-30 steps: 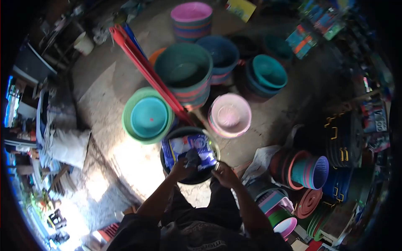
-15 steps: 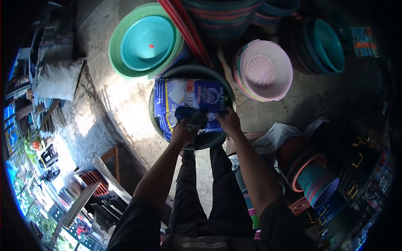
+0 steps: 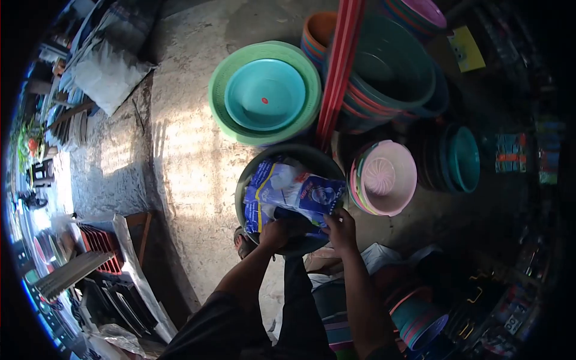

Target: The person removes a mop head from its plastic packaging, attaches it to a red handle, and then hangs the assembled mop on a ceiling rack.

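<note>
A blue and clear printed plastic bag [image 3: 279,191] with a dolphin logo lies crumpled across a dark round tub [image 3: 288,151] in front of me. At its near right corner, my right hand [image 3: 341,230] is closed, thumb and fingers pinching the bag's edge. My left hand [image 3: 274,234] is closed at the near left side of the bag, its fingers curled at a dark item [image 3: 292,221] that lies partly under the plastic. I cannot tell what that dark item is.
A light green basin [image 3: 219,99] holds a turquoise basin [image 3: 264,90] beyond the tub. Red poles [image 3: 341,78] lean beside stacked large tubs [image 3: 396,66]. Pink baskets [image 3: 390,174] stand at the right, with turquoise-topped pails [image 3: 463,159] behind. A foot [image 3: 242,241] shows beside the tub.
The view has shifted, so the tub sits lower and further right. The bag, flat before, is now crumpled and folded up at its near side. The dark item is now lower, near the bag's edge.
</note>
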Demonstrator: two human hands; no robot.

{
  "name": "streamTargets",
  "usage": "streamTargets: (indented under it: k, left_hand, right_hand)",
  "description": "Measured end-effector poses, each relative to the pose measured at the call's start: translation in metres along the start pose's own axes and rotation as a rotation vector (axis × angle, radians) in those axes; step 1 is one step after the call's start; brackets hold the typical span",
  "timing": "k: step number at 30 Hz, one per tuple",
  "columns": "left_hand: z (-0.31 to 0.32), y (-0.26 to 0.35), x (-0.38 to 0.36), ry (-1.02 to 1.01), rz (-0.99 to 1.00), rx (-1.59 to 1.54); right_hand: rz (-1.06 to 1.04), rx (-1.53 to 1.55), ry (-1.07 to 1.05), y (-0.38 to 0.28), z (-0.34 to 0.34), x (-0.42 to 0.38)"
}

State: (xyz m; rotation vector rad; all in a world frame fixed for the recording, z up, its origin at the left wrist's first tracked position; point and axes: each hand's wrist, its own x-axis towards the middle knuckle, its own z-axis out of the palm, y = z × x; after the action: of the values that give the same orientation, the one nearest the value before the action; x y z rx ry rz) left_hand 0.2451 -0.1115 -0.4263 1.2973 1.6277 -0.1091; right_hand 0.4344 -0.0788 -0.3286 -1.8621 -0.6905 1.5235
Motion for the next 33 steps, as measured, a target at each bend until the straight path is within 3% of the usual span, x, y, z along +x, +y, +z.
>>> streamTargets:
  k: [1,3,4,6,8,10,14,16,18,19,20,22,23,25,27,28,30,32,33]
  left_hand:
    - [0.005,-0.008,0.006,0.012,-0.008,-0.021]
    - [0.015,-0.013,0.005,0.054,0.118,-0.04]
    - [0.005,-0.005,-0.01,0.067,0.119,-0.066]
    - [-0.027,0.009,-0.052,-0.103,0.41,-0.293]
    - [-0.053,0.016,-0.105,-0.005,0.674,-0.308]
    - [-0.094,0.024,-0.166,0.095,0.774,-0.308]
    - [-0.187,0.052,-0.255,0.239,0.902,-0.291]
    - [-0.213,0.059,-0.269,0.319,0.922,-0.274]
    - [-0.236,0.074,-0.284,0.512,0.968,-0.35]
    - [-0.248,0.079,-0.288,0.648,0.987,-0.177]
    - [-0.257,0.082,-0.295,0.689,0.988,-0.15]
    - [-0.268,0.092,-0.317,0.527,0.923,-0.637]
    - [-0.275,0.091,-0.322,0.558,0.892,-0.651]
    - [-0.279,0.088,-0.331,0.717,0.83,-0.735]
    - [-0.278,0.089,-0.341,0.837,0.797,-0.765]
    - [-0.276,0.09,-0.345,1.028,0.693,-0.764]
    - [-0.268,0.095,-0.35,1.306,0.506,-0.748]
    - [-0.253,0.116,-0.362,1.44,0.414,-0.67]
    - [-0.248,0.126,-0.376,1.436,0.416,-0.64]
  right_hand:
    - [-0.006,-0.019,-0.015,-0.01,0.004,-0.012]
    - [-0.293,-0.109,0.046,-0.034,-0.002,-0.041]
    - [-0.306,-0.131,0.034,-0.052,-0.006,-0.059]
    - [-0.594,-0.23,0.08,-0.087,-0.013,-0.095]
    - [-0.684,-0.256,0.06,-0.117,-0.021,-0.122]
    - [-0.717,-0.288,0.052,-0.141,-0.022,-0.153]
    - [-0.773,-0.388,-0.162,-0.17,-0.005,-0.188]
    - [-0.597,-0.49,-0.422,-0.194,0.006,-0.209]
    - [-0.545,-0.344,-0.649,-0.197,0.011,-0.208]
    - [-0.684,-0.259,-0.731,-0.212,0.019,-0.218]
    - [-0.6,-0.177,-0.796,-0.217,0.022,-0.217]
    - [-0.454,0.192,-0.899,-0.226,0.035,-0.216]
    - [-0.47,0.187,-0.924,-0.227,0.04,-0.214]
    - [-0.458,0.315,-0.846,-0.225,0.05,-0.209]
    - [-0.434,0.448,-0.935,-0.222,0.063,-0.212]
    - [-0.391,0.589,-0.991,-0.221,0.068,-0.213]
    - [-0.459,0.518,-1.151,-0.219,0.076,-0.217]
    - [-1.0,-0.011,-0.939,-0.21,0.09,-0.225]
    - [-0.873,0.05,-0.828,-0.195,0.106,-0.213]
